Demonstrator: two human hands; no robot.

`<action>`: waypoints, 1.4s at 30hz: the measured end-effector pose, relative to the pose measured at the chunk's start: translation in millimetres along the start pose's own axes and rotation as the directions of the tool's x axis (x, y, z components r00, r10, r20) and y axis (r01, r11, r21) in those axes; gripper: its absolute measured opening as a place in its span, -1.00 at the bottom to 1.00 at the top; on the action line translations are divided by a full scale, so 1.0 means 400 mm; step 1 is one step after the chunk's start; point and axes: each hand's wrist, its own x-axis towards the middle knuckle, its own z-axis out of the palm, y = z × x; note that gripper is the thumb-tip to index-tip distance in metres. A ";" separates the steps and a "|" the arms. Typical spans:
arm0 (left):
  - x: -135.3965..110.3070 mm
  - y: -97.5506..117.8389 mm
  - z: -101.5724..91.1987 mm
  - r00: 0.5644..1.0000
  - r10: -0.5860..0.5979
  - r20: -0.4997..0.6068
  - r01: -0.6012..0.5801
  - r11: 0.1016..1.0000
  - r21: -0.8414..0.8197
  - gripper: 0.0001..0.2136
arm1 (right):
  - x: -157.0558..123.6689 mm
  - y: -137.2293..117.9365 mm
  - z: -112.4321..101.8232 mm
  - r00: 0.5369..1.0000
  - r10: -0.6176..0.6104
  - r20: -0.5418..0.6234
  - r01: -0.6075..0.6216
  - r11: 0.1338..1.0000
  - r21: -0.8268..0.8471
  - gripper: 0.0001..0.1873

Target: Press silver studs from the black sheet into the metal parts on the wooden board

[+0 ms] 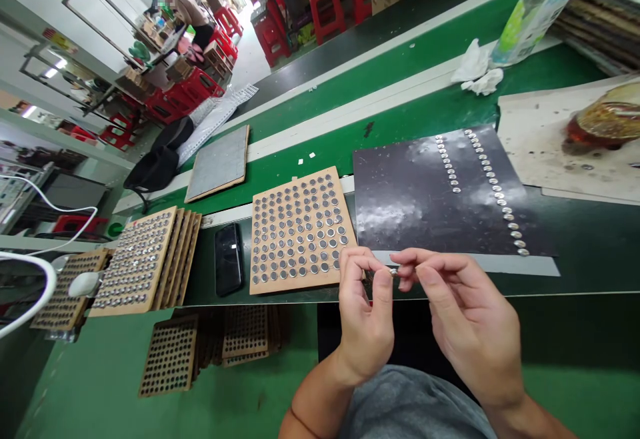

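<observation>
My left hand is closed in a pinch on a small silver metal piece, between thumb and index finger. Close by on the right, the curled fingers of my right hand reach the same piece; whatever its thumb and fingers pinch is hidden. Just beyond the left hand lies a brown board set with rows of round, dark-faced metal pieces. Behind the right hand is a black sheet bearing two lines of shiny silver pieces.
A black phone lies left of the board, beside a stack of filled boards. Further back are a grey panel, a bottle, crumpled tissue and a stained amber container. More boards sit below the table edge.
</observation>
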 end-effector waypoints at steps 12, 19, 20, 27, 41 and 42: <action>-0.010 -0.022 0.000 0.966 0.256 -0.035 -0.233 0.922 0.311 -0.94 | 0.011 0.009 -0.011 0.985 -0.071 0.160 0.103 0.974 -0.201 -0.87; -0.006 -0.018 -0.003 0.990 0.138 -0.022 -0.130 0.970 0.207 -0.89 | 0.005 0.018 -0.020 0.992 -0.065 0.111 0.076 0.992 -0.101 -0.88; -0.005 -0.016 -0.004 0.994 0.108 -0.012 -0.104 0.979 0.176 -0.88 | 0.006 0.021 -0.023 0.993 -0.059 0.102 0.067 0.994 -0.080 -0.88; -0.002 -0.011 -0.007 0.998 0.043 0.055 -0.045 0.998 0.038 -0.85 | 0.009 0.028 -0.030 0.997 -0.039 0.059 0.040 0.999 -0.016 -0.87; 0.002 -0.010 -0.006 0.993 0.081 0.089 -0.077 0.996 -0.045 -0.83 | 0.010 0.035 -0.032 0.994 0.063 0.088 -0.069 0.995 0.076 -0.88; 0.002 -0.010 -0.006 0.993 0.078 0.089 -0.074 0.996 -0.046 -0.83 | 0.009 0.034 -0.030 0.992 0.059 0.109 -0.066 0.996 0.059 -0.90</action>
